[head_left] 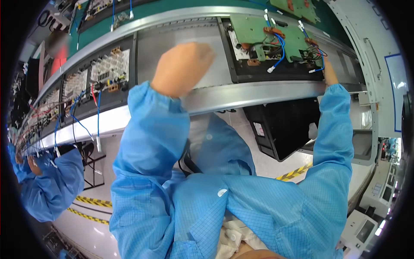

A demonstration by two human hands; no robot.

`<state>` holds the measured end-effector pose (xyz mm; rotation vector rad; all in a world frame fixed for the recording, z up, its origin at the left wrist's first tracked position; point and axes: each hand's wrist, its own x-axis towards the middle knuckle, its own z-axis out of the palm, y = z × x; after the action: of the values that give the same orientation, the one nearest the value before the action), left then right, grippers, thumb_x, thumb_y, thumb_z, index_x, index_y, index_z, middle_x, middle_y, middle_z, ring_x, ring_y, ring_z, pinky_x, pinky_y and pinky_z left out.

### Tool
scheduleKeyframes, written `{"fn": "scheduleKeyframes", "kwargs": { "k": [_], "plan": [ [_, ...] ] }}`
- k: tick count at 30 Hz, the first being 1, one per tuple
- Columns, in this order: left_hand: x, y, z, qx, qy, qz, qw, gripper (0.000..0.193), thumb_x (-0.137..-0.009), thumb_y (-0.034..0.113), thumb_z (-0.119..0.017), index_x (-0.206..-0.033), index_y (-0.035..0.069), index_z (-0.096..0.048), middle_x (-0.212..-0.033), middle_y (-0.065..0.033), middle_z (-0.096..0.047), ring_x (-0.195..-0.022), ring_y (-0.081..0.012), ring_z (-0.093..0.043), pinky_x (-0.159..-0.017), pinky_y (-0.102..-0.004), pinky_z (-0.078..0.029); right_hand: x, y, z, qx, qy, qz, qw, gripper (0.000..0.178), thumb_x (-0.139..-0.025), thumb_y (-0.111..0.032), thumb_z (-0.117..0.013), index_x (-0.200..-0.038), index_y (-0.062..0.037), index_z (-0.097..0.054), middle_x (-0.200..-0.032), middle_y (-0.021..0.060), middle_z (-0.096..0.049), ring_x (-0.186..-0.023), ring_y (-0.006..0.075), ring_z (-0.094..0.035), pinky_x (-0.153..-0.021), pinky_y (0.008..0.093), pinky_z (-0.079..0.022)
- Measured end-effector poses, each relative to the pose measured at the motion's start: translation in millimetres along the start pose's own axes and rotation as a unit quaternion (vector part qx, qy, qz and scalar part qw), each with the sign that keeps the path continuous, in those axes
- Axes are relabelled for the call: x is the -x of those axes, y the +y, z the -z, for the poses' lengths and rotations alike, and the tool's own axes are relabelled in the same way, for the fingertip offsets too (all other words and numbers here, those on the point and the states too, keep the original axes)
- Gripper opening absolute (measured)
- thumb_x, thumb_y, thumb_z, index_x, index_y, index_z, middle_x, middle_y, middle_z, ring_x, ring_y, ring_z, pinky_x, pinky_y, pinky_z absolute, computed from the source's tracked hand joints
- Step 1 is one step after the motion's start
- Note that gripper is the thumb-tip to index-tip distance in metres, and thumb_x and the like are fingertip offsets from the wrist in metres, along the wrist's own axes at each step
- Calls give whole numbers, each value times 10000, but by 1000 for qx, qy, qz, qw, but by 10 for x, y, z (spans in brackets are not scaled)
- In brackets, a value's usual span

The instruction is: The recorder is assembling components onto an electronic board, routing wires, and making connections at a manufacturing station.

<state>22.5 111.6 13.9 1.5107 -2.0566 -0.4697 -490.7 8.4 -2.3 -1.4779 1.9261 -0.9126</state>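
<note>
My left hand (pixel 183 69) is over the metal conveyor between two black trays, its fingers smeared by motion and apparently curled. Nothing shows in it. At the right end of the nearer black tray (pixel 276 77), my right hand (pixel 330 72) is against the edge, its fingers mostly hidden by wires and the tray's side. In that tray lie green circuit boards (pixel 250 30) with brown connectors and blue, red and black wires. A blue wire (pixel 282 47) with a white plug hangs over the front of the boards.
To the left along the conveyor rail (pixel 241 96), another black tray holds white boards (pixel 110 67) with components and dangling wires. A co-worker's blue sleeve (pixel 51 185) and hands are at far left. A black bin (pixel 284 129) stands below; a white machine panel (pixel 371 52) is at right.
</note>
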Motion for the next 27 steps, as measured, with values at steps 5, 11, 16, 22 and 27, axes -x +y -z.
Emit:
{"fn": "scheduleKeyframes", "kwargs": {
  "k": [5,11,16,22,27],
  "plan": [
    [405,178,22,20,112,-16,993,220,-823,208,-592,-972,50,-624,-1004,-106,-609,-921,-309,-568,-762,-403,-475,176,-437,-409,-49,-57,-58,995,587,-930,-546,-376,-1145,-49,-604,-1032,52,-625,-865,132,-561,-781,266,-418],
    [475,-18,-366,-2,168,-40,985,312,-787,128,-625,-1072,6,-589,-1028,-141,-597,-938,-326,-555,-796,-384,-462,337,-640,-863,39,-29,-96,994,613,-883,-611,-422,-1090,-75,-636,-977,25,-629,-738,101,-539,-654,249,-402],
    [610,60,-421,4,200,-37,979,321,-787,89,-627,-1096,17,-582,-1073,-155,-590,-975,-341,-553,-840,-389,-449,351,-446,-855,16,-79,-28,996,618,-878,-619,-421,-1080,-77,-637,-951,13,-627,-757,92,-528,-652,250,-397],
    [698,14,-399,29,277,-63,958,215,-801,15,-603,-1016,15,-620,-972,-139,-579,-859,-269,-573,-777,-326,-466,258,-258,-1025,-19,-75,-11,997,500,-922,-451,-463,-1234,-72,-555,-1123,43,-609,-979,125,-573,-879,248,-413],
    [867,34,-413,85,286,21,954,126,-879,39,-566,-989,23,-625,-794,-45,-584,-722,-100,-544,-598,-237,-449,317,-292,-1265,41,-11,311,950,538,-984,-385,-312,-1211,61,-508,-1224,186,-559,-1146,285,-505,-998,334,-326]
  ]
}}
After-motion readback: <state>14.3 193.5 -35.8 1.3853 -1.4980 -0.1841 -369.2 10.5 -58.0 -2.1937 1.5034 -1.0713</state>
